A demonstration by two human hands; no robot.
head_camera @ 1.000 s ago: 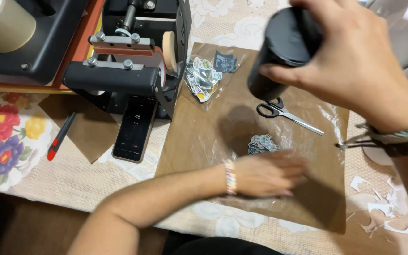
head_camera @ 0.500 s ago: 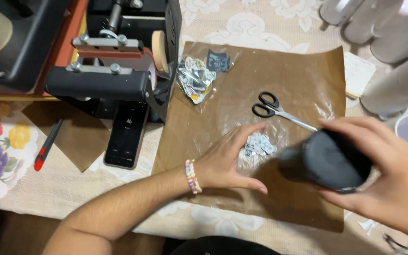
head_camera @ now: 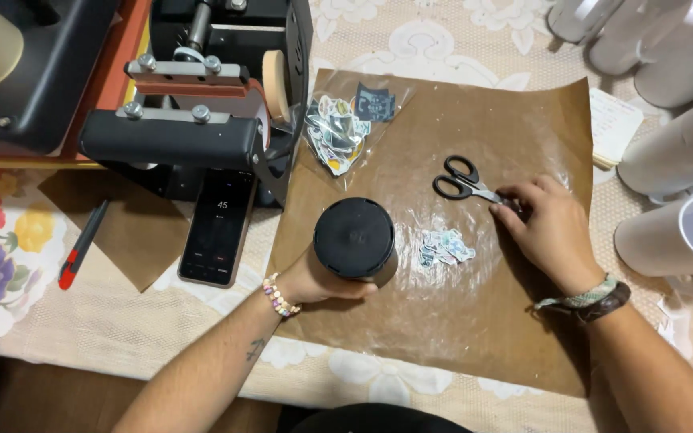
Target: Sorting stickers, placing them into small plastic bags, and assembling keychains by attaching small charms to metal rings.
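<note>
My left hand [head_camera: 314, 281] grips a black cylindrical tumbler [head_camera: 354, 238] that stands upright on a brown paper sheet [head_camera: 475, 337], seen from its flat end. My right hand [head_camera: 543, 228] lies on the sheet with its fingertips touching the blades of black-handled scissors [head_camera: 463, 180]. A small cut sticker [head_camera: 445, 245] lies on clear film between the tumbler and my right hand. A clear bag of several stickers [head_camera: 334, 132] rests at the sheet's far left corner.
A black mug press machine [head_camera: 194, 120] stands at the back left, with a phone [head_camera: 218, 228] lying in front of it. A red-and-black pen [head_camera: 82, 244] lies on brown paper at left. White mugs [head_camera: 683, 232] stand along the right edge.
The tumbler passed from my right hand to my left and moved leftward onto the sheet. My right hand moved up to the scissors. My left hand left the sticker.
</note>
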